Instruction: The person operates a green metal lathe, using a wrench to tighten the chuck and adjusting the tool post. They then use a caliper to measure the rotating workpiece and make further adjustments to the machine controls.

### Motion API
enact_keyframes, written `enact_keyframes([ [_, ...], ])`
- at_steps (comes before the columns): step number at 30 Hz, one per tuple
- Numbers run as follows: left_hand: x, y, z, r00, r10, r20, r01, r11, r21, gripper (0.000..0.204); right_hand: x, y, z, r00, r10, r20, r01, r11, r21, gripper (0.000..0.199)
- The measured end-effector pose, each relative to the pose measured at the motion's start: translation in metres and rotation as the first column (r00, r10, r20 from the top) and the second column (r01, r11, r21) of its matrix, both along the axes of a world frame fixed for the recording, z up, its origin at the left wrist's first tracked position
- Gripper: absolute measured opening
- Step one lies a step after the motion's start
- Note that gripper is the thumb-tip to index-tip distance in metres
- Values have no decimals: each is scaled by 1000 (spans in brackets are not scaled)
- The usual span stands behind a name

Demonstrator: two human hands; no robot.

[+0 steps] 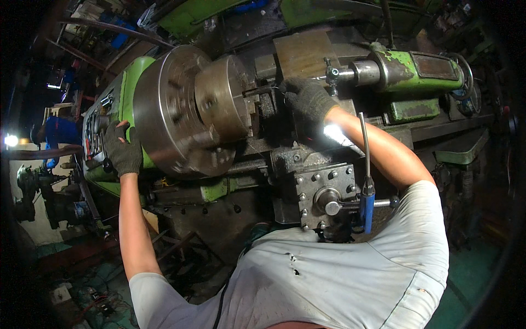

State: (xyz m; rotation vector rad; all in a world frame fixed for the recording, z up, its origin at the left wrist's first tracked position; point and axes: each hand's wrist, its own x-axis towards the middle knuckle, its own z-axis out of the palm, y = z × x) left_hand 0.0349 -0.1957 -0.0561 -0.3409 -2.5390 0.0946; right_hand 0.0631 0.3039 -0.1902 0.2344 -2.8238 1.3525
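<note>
On the left, my left hand (125, 151), in a dark knit glove with bare fingertips, rests on the green headstock (141, 74) of a lathe. Its fingers are apart, beside small levers. A large steel chuck (164, 109) carries a thick round metal workpiece (219, 98); their surfaces look partly smeared. My right hand (309, 98), gloved too, reaches across to the workpiece's right face. Its fingers are closed around something thin and dark that points toward that face; its kind is hard to make out.
Nearer me stands a square bolted tool post (326, 194) with a handle. Beside it, a blue-handled rod (367, 205) points upward. A green tailstock (419, 71) with a handwheel (466, 77) is at right. A flat metal plate (307, 55) lies behind my right hand.
</note>
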Motion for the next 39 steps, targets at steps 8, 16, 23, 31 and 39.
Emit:
enact_keyframes([
  [8, 1, 5, 2, 1000, 10, 13, -10, 1000, -2, 26, -5, -7, -2, 998, 55, 42, -50, 993, -110, 29],
  [16, 0, -3, 1, 1000, -19, -6, 19, 999, -44, 27, -6, -4, -2, 999, 45, 21, -44, 999, -24, 31],
  [23, -1, -3, 0, 1000, -27, -4, 27, 999, -34, 28, -2, 1, -8, 999, 31, 27, -29, 996, -83, 30],
  [31, 2, 2, 0, 999, 21, -26, -23, 996, -84, 26, 2, 3, -10, 999, 19, -36, -19, 1000, -8, 28],
  [39, 2, 3, 1, 1000, 0, 8, 0, 1000, -2, 24, 7, 4, -7, 997, 5, -72, 1, 996, 86, 29],
])
